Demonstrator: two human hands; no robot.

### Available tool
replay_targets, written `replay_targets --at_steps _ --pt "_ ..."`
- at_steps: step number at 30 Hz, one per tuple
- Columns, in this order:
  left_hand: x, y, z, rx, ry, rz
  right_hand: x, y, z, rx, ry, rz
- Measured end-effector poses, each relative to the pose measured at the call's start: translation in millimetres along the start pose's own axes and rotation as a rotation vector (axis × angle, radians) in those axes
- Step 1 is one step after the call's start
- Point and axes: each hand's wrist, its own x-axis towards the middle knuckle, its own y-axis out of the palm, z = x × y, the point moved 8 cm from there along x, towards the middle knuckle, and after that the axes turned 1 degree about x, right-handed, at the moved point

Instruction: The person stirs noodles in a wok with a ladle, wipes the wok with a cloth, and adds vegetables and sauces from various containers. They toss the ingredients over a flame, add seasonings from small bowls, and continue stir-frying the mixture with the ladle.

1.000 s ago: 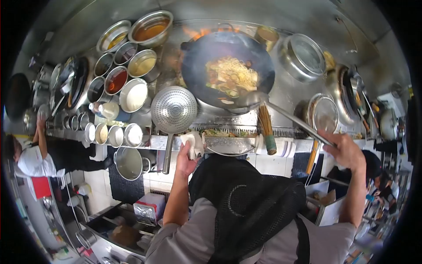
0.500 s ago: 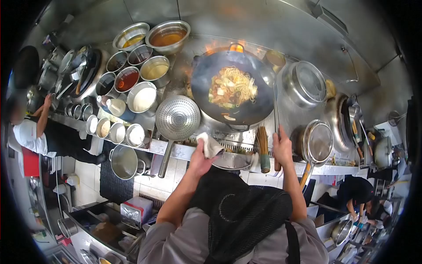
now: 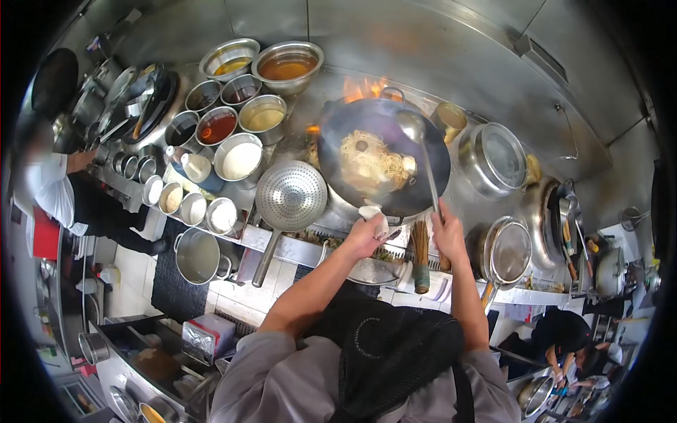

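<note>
My left hand (image 3: 362, 238) is closed on a white folded cloth (image 3: 376, 220) at the near rim of a large dark wok (image 3: 423, 180). The wok's near handle is partly hidden there. Noodles (image 3: 367, 158) with vegetable pieces lie in the wok, blurred by motion and steam. My right hand (image 3: 448, 238) is wrapped round the long handle of a ladle (image 3: 410, 127). The ladle's bowl hangs over the far right part of the wok, apart from the noodles. Between my hands, a bamboo brush (image 3: 420, 254) stands at the counter's front edge.
Flames (image 3: 363, 89) rise behind the wok. On its left are a perforated strainer (image 3: 291, 196) and several sauce pots (image 3: 216, 127). Right of it stand a lidded steel pot (image 3: 493, 158) and a mesh strainer (image 3: 511, 254). A co-worker (image 3: 60, 183) stands far left; other people are at lower right.
My left hand has moved right with the cloth to the wok's near rim. The ladle has swung up over the wok. The noodles have shifted and blurred.
</note>
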Motion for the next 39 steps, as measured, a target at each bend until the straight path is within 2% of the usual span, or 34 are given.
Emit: replay_targets --at_steps 1,2,3,4,5,8,10,11,12,14,16,18,22,24,27,29,30,32,34,35,36,39 --pt "1 -2 -1 -0.021 -0.01 -0.024 10 -2 13 -0.112 -0.063 -0.052" --pt "4 -5 -3 -0.02 -0.004 -0.024 16 -3 8 -0.127 0.086 -0.018" --pt "15 -10 1 -0.049 -0.003 0.024 14 -5 33 -0.148 0.235 0.02" --pt "18 -5 0 -0.078 -0.004 0.074 26 0 22 -0.149 0.23 0.019" --pt "19 -6 1 -0.078 -0.002 0.075 41 14 10 -0.161 0.098 0.044" --pt "9 0 -4 -0.064 -0.017 0.071 46 33 -7 -0.126 -0.008 0.135" --pt "14 -8 -3 -0.042 0.027 0.041 29 34 -5 -0.21 -0.274 0.251" --pt "20 -10 -1 -0.068 0.026 0.075 23 26 -19 -0.326 -0.38 0.244" --pt "19 -10 0 -0.076 0.022 0.073 13 10 -22 -0.331 -0.375 0.251" --pt "14 -11 -5 -0.066 0.066 0.009 -13 -30 -10 -0.779 -0.305 0.249" --pt "16 -16 -2 -0.076 0.061 -0.005 -33 -67 -1 -0.831 -0.388 0.182" --pt "14 -17 -3 -0.037 0.075 -0.014 -54 -94 31 -0.957 -0.333 0.162" --pt "14 -19 -3 -0.011 0.015 -0.09 -75 -130 72 -0.886 -0.294 0.17" --pt "24 -17 -3 -0.001 -0.013 -0.035 -68 -126 70 -0.931 -0.2 0.212" --pt "51 -27 11 -0.025 -0.052 -0.044 -36 -65 29 -0.885 -0.291 0.18" --pt "46 -31 5 0.031 0.021 -0.144 -27 -18 9 -0.879 -0.229 0.224" --pt "44 -29 6 0.037 0.027 -0.149 -31 -5 8 -0.826 -0.269 0.226" --pt "34 -35 4 0.086 0.117 -0.286 -51 -18 27 -0.849 -0.298 0.275" --pt "2 -22 -2 0.073 0.168 -0.297 -65 -54 49 -0.907 -0.308 0.31" --pt "-13 -15 -4 0.114 0.219 -0.226 -66 -67 54 -0.972 -0.276 0.359" --pt "-22 -8 -4 0.157 0.262 -0.156 -61 -65 55 -0.969 -0.284 0.353" --pt "-21 -8 -1 0.175 0.213 -0.217 -46 -35 51 -0.944 -0.366 0.246"
